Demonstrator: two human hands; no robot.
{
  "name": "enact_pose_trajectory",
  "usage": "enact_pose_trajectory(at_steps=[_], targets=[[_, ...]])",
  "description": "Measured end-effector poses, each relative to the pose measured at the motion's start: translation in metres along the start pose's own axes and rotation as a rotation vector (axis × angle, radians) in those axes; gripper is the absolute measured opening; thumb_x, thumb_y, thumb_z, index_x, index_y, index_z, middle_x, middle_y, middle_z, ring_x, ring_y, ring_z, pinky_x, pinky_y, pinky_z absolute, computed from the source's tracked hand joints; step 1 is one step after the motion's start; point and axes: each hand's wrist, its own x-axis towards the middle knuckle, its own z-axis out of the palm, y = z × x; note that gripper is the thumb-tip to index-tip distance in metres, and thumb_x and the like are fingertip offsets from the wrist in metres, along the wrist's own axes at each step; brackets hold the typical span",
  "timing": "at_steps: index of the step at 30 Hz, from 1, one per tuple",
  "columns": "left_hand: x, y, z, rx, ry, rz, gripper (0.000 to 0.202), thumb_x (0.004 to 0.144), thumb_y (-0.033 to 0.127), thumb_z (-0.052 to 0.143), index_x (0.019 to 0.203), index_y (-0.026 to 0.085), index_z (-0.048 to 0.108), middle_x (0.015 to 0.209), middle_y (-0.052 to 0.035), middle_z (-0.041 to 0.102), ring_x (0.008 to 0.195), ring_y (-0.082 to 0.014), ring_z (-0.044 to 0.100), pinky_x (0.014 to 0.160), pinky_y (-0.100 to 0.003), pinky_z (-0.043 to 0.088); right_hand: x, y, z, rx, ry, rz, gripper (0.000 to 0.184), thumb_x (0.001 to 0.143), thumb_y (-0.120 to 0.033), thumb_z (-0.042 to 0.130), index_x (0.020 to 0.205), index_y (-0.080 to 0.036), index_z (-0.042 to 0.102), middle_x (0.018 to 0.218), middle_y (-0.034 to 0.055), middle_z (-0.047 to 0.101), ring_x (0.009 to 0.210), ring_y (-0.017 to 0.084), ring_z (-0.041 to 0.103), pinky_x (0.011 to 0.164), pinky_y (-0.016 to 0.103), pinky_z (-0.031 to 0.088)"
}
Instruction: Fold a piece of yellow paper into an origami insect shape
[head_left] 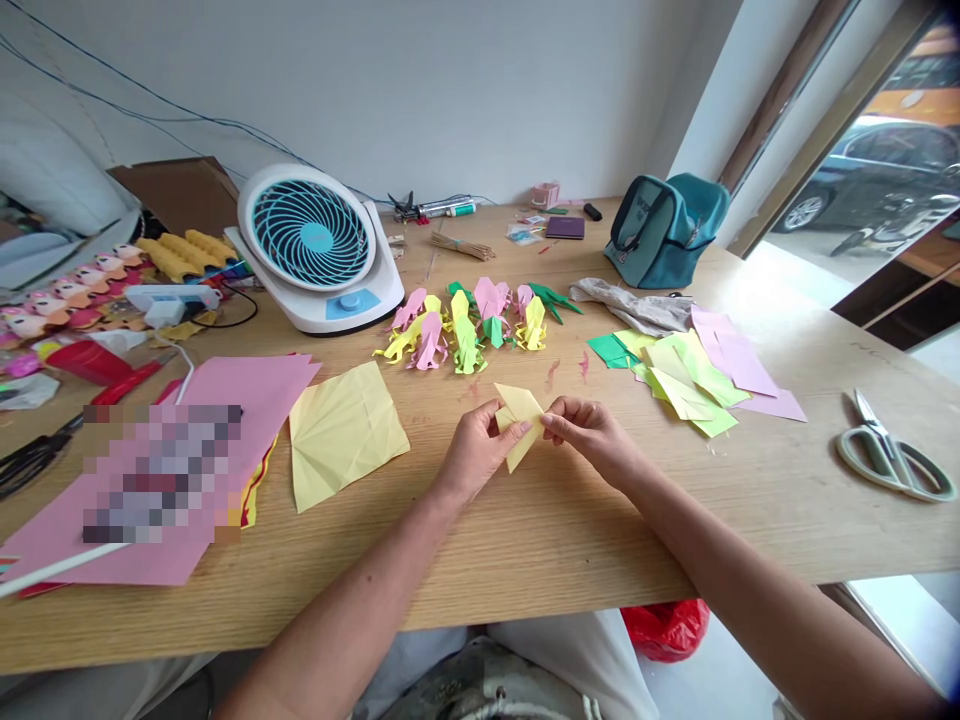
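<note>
Both hands pinch a small folded piece of yellow paper [520,418] just above the wooden table [570,530]. My left hand [478,449] grips its left edge with closed fingers. My right hand [592,435] holds its right side between thumb and forefinger. Behind the hands lies a cluster of finished folded paper figures [469,325] in pink, yellow and green. A creased yellow sheet [343,432] lies flat to the left of my left hand.
A white desk fan [319,250] stands at the back left, pink paper sheets [195,460] lie at the left, loose green, yellow and pink sheets [697,375] at the right. Scissors [889,455] rest at the far right, a teal bag [664,230] at the back.
</note>
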Motion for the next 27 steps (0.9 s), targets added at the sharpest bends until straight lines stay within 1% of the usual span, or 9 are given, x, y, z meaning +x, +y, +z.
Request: enact_pose_trajectory(at_steps=[5, 8, 10, 12, 15, 19, 22, 24, 27], targets=[[0.0, 0.001, -0.001, 0.118, 0.017, 0.005, 0.032, 0.077, 0.035, 0.073, 0.101, 0.014, 0.069, 0.094, -0.0055, 0.074, 0.079, -0.0161, 0.066, 0.071, -0.023, 0.05, -0.001, 0.003, -0.001, -0.03, -0.021, 0.015, 0.047, 0.072, -0.061, 0.075, 0.064, -0.018, 0.057, 0.056, -0.0027, 0.052, 0.052, 0.009, 0.038, 0.05, 0.025, 0.028], [-0.001, 0.003, -0.002, 0.216, -0.031, 0.007, 0.03, 0.077, 0.032, 0.071, 0.101, 0.014, 0.07, 0.09, -0.004, 0.074, 0.077, -0.016, 0.065, 0.07, -0.023, 0.048, -0.001, 0.001, -0.001, 0.005, -0.009, -0.068, 0.039, 0.077, -0.056, 0.074, 0.086, -0.019, 0.062, 0.07, -0.0026, 0.053, 0.062, 0.011, 0.043, 0.055, 0.025, 0.033], [-0.003, 0.004, 0.0, 0.263, -0.08, -0.023, 0.028, 0.076, 0.032, 0.071, 0.098, 0.014, 0.071, 0.085, -0.0027, 0.073, 0.074, -0.0158, 0.064, 0.067, -0.023, 0.047, -0.001, 0.0, -0.002, 0.009, -0.029, -0.131, 0.04, 0.08, -0.052, 0.073, 0.102, -0.021, 0.062, 0.079, -0.0015, 0.053, 0.069, 0.012, 0.047, 0.061, 0.026, 0.037], [-0.005, 0.006, 0.002, 0.319, -0.105, -0.056, 0.026, 0.076, 0.032, 0.07, 0.095, 0.014, 0.071, 0.079, -0.0017, 0.071, 0.069, -0.0154, 0.062, 0.063, -0.022, 0.044, 0.0, 0.001, -0.003, -0.031, -0.051, -0.164, 0.041, 0.081, -0.05, 0.072, 0.108, -0.021, 0.064, 0.081, -0.0011, 0.05, 0.072, 0.013, 0.048, 0.064, 0.027, 0.038], [-0.009, 0.01, 0.005, 0.431, -0.127, -0.069, 0.022, 0.076, 0.031, 0.069, 0.09, 0.014, 0.071, 0.072, -0.0001, 0.066, 0.065, -0.0141, 0.058, 0.058, -0.021, 0.041, 0.0, 0.003, -0.005, -0.09, -0.063, -0.188, 0.037, 0.084, -0.049, 0.07, 0.107, -0.021, 0.066, 0.082, -0.0003, 0.049, 0.076, 0.014, 0.049, 0.068, 0.028, 0.04], [-0.013, 0.015, 0.007, 0.505, -0.179, -0.068, 0.014, 0.076, 0.022, 0.066, 0.088, 0.016, 0.069, 0.071, 0.0023, 0.062, 0.065, -0.0118, 0.055, 0.058, -0.02, 0.038, 0.0, 0.003, -0.006, -0.093, -0.101, -0.212, 0.028, 0.085, -0.047, 0.069, 0.093, -0.021, 0.067, 0.088, 0.0022, 0.055, 0.082, 0.016, 0.052, 0.074, 0.03, 0.042], [-0.013, 0.014, 0.008, 0.446, -0.188, -0.081, 0.007, 0.076, 0.02, 0.065, 0.082, 0.016, 0.066, 0.07, 0.0026, 0.059, 0.066, -0.0114, 0.055, 0.058, -0.02, 0.039, -0.001, -0.001, -0.008, -0.083, -0.151, -0.236, 0.026, 0.085, -0.046, 0.07, 0.084, -0.02, 0.066, 0.082, 0.0014, 0.055, 0.079, 0.015, 0.051, 0.073, 0.03, 0.041], [-0.013, 0.012, 0.009, 0.284, -0.198, -0.141, 0.006, 0.077, 0.02, 0.065, 0.082, 0.016, 0.062, 0.074, 0.002, 0.058, 0.07, -0.0122, 0.058, 0.061, -0.02, 0.044, -0.001, -0.004, -0.009, -0.085, -0.176, -0.242, 0.026, 0.086, -0.045, 0.069, 0.083, -0.02, 0.065, 0.081, 0.0012, 0.055, 0.076, 0.015, 0.05, 0.07, 0.03, 0.041], [-0.012, 0.01, 0.009, -0.002, -0.253, -0.275, 0.018, 0.078, 0.023, 0.068, 0.091, 0.017, 0.058, 0.084, 0.0007, 0.059, 0.074, -0.0145, 0.065, 0.065, -0.025, 0.052, -0.002, -0.007, -0.011, -0.097, -0.189, -0.277, 0.022, 0.089, -0.042, 0.067, 0.083, -0.02, 0.065, 0.083, 0.0015, 0.055, 0.078, 0.015, 0.051, 0.071, 0.03, 0.041]])
